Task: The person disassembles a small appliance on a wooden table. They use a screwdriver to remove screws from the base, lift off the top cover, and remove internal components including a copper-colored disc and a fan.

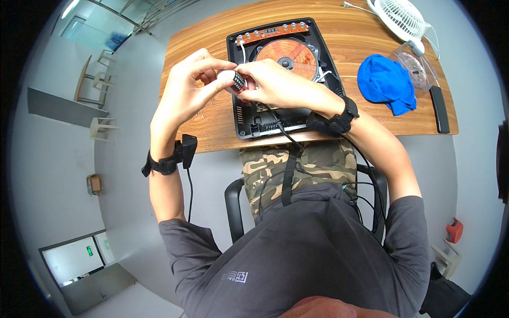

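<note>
In front of me on the table lies an opened induction cooker, its black shell showing a round copper coil and an orange button board along the far edge. Over its left side, my left hand pinches a small white piece with a black-and-white checkered face; its exact kind is unclear. The thumb and fingers of my right hand close on the same piece from the right, where a bit of red shows. A white wire runs down from the button board behind my hands.
A crumpled blue cloth lies right of the cooker on the wooden table. Beyond it are a clear plastic container, a white fan and a long black box. Cables trail from both wrist straps past my lap.
</note>
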A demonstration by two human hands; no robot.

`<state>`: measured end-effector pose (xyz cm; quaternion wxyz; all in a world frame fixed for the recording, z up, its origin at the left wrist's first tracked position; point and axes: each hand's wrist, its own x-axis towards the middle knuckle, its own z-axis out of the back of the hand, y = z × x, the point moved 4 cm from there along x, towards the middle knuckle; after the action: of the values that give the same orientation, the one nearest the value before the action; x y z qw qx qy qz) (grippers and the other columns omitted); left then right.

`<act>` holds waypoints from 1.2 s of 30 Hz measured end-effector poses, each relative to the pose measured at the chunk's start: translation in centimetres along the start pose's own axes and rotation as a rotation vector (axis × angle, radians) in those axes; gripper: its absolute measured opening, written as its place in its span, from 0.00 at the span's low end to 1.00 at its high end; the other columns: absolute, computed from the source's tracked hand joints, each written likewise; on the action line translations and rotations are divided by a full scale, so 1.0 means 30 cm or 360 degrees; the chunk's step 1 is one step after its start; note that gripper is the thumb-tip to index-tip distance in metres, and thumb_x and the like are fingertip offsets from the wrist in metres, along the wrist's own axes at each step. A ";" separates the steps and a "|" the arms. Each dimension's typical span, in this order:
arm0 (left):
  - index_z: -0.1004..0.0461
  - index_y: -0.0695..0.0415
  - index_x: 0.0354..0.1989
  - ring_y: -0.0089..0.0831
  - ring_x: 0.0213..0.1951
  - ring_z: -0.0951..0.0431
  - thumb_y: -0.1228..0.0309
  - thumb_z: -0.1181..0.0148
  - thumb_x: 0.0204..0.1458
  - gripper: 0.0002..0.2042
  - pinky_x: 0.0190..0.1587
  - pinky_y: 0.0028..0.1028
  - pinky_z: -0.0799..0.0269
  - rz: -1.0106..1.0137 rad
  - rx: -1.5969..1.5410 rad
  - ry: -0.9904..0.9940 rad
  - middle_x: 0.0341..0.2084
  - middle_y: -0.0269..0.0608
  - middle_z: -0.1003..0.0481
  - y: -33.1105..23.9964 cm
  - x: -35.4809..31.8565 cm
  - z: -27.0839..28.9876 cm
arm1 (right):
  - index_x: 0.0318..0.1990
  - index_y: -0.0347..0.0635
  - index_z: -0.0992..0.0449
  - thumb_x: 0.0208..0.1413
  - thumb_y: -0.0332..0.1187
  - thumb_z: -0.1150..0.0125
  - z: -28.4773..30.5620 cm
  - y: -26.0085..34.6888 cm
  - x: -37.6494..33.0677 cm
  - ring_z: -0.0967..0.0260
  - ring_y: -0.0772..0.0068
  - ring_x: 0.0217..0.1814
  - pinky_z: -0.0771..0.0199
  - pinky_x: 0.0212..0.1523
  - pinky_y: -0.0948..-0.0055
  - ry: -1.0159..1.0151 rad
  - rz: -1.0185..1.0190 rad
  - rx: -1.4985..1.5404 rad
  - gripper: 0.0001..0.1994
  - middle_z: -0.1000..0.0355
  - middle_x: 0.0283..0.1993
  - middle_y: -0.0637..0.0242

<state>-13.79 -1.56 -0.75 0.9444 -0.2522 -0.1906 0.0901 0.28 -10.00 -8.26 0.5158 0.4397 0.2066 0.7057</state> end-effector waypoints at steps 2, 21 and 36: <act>0.20 0.62 0.42 0.19 0.25 0.30 0.72 0.27 0.50 0.12 0.28 0.22 0.32 0.0083 -0.0038 -0.0042 0.27 0.34 0.27 0.013 0.000 -0.004 | 0.39 0.33 0.25 0.52 0.36 0.30 -0.007 0.005 -0.004 0.26 0.58 0.31 0.27 0.35 0.64 -0.0043 -0.0006 -0.0022 0.16 0.27 0.29 0.55; 0.17 0.55 0.47 0.19 0.27 0.31 0.74 0.31 0.53 0.13 0.30 0.22 0.33 -0.0136 -0.0065 -0.0014 0.34 0.33 0.24 -0.018 -0.015 0.007 | 0.47 0.32 0.23 0.53 0.35 0.30 -0.002 0.015 0.005 0.24 0.59 0.31 0.25 0.35 0.64 0.0067 -0.0025 -0.0037 0.18 0.25 0.29 0.55; 0.35 0.61 0.24 0.15 0.25 0.35 0.64 0.22 0.45 0.22 0.26 0.22 0.37 0.0250 0.0096 -0.0156 0.20 0.31 0.32 0.013 0.025 -0.050 | 0.38 0.32 0.27 0.46 0.34 0.26 -0.011 0.047 -0.017 0.26 0.47 0.45 0.26 0.46 0.56 -0.0170 -0.0166 -0.0076 0.17 0.25 0.39 0.50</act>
<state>-12.52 -1.67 -1.90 0.9312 -0.2332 -0.2134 0.1817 -0.73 -10.94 -7.59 0.5726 0.4530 0.1845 0.6580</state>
